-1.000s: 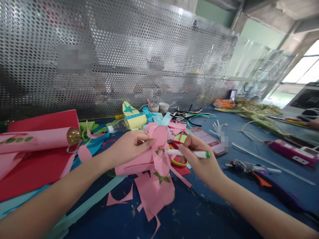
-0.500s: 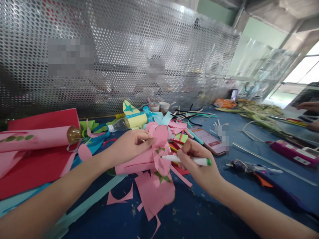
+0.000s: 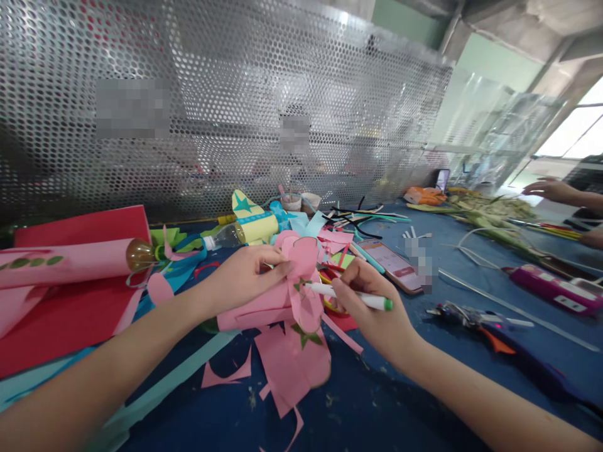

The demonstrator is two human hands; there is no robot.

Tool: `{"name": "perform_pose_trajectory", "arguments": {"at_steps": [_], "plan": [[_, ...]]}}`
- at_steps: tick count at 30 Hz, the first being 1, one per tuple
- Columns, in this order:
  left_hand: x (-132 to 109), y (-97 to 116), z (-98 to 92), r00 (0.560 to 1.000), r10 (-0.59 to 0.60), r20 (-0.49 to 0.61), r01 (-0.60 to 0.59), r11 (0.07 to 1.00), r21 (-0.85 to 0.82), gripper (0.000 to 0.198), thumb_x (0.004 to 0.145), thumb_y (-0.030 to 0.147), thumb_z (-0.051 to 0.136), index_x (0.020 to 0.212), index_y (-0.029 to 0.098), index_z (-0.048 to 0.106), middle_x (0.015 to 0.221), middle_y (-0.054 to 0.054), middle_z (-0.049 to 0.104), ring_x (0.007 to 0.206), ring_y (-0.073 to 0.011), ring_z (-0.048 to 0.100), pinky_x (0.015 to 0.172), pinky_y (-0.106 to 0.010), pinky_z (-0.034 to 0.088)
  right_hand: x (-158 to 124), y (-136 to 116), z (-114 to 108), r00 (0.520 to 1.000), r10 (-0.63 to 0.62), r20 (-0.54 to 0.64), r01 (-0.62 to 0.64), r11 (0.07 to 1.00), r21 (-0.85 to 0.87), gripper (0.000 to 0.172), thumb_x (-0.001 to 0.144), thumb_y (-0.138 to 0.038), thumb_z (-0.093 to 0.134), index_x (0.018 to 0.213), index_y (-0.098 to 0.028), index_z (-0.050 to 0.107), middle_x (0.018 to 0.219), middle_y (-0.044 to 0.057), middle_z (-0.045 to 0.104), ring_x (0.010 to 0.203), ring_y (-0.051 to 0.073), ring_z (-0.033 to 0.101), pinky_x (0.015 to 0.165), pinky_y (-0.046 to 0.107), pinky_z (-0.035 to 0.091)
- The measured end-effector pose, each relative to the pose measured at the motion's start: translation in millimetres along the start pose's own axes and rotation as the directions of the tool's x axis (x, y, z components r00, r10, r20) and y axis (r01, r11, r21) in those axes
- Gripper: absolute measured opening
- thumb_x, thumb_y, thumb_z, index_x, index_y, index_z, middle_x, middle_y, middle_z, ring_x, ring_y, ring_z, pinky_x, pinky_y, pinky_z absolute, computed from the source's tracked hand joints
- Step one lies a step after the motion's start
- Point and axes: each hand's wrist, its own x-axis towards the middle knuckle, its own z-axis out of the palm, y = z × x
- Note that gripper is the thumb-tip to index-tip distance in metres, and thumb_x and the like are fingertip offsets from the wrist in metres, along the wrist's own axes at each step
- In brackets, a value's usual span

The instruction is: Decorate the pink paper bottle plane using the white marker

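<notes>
My right hand (image 3: 372, 298) is closed around a white marker (image 3: 323, 289) with a green end. The marker's tip meets a pink paper cutout (image 3: 306, 307) with rounded ends, beside a green star drawn on it. With thumb and fingers pinched, my left hand (image 3: 252, 276) holds this cutout by its left edge. Behind and below it lies a pink paper-wrapped roll (image 3: 257, 307), partly hidden by my hand. A larger pink paper piece (image 3: 287, 364) with a green star spreads beneath on the blue table (image 3: 367, 408).
Left are red paper (image 3: 94, 314) and a pink-wrapped bottle (image 3: 75, 260). A yellow-wrapped bottle (image 3: 257, 229) lies behind my hands. Rightward are a phone (image 3: 393, 267), a glue gun (image 3: 513, 348), a purple power strip (image 3: 556, 289) and another person's hand (image 3: 551, 188).
The marker and my right hand have shifted slightly up and left over the cutout. My left hand stays put. The other person's hand at the far right has risen and reached left.
</notes>
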Motion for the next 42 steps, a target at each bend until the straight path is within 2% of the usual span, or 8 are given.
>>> {"name": "perform_pose_trajectory", "arguments": {"at_steps": [9, 17, 25, 42], "plan": [[0.6, 0.2, -0.4, 1.0, -0.002, 0.008, 0.002, 1.0, 0.014, 0.037, 0.093, 0.035, 0.046, 0.064, 0.018, 0.059, 0.067, 0.0, 0.061, 0.067, -0.0153, 0.052, 0.064, -0.027, 0.039, 1.3, -1.9, 0.4, 0.999, -0.015, 0.037, 0.015, 1.0, 0.004, 0.028, 0.084, -0.032, 0.058, 0.066, -0.024, 0.038, 0.056, -0.005, 0.048, 0.05, 0.011, 0.044, 0.049, 0.025, 0.036], [0.6, 1.0, -0.1, 1.0, -0.005, 0.005, 0.005, 1.0, 0.007, 0.037, 0.093, 0.036, 0.045, 0.063, 0.018, 0.057, 0.067, 0.001, 0.06, 0.066, -0.0146, 0.051, 0.064, -0.026, 0.038, 1.2, -1.4, 0.6, 1.0, -0.008, 0.027, 0.007, 1.0, 0.021, 0.03, 0.083, -0.032, 0.059, 0.066, -0.024, 0.037, 0.055, -0.006, 0.043, 0.049, 0.011, 0.042, 0.047, 0.025, 0.034], [1.0, 0.4, -0.3, 1.0, 0.002, 0.005, -0.002, 1.0, 0.02, 0.038, 0.093, 0.036, 0.044, 0.061, 0.018, 0.055, 0.066, 0.001, 0.058, 0.065, -0.0145, 0.05, 0.063, -0.027, 0.038, 1.6, -1.5, 0.5, 0.999, -0.005, 0.033, 0.005, 1.0, 0.006, 0.029, 0.084, -0.031, 0.057, 0.066, -0.024, 0.036, 0.054, -0.006, 0.044, 0.048, 0.01, 0.04, 0.047, 0.025, 0.033], [0.8, 1.0, -0.4, 1.0, -0.003, 0.003, 0.003, 1.0, 0.02, 0.036, 0.092, 0.035, 0.045, 0.062, 0.018, 0.057, 0.065, 0.001, 0.06, 0.065, -0.0147, 0.051, 0.063, -0.027, 0.039, 1.3, -1.2, 0.2, 0.998, -0.015, 0.056, 0.014, 0.999, 0.03, 0.028, 0.085, -0.032, 0.058, 0.066, -0.023, 0.039, 0.055, -0.004, 0.049, 0.051, 0.011, 0.044, 0.049, 0.025, 0.036]]}}
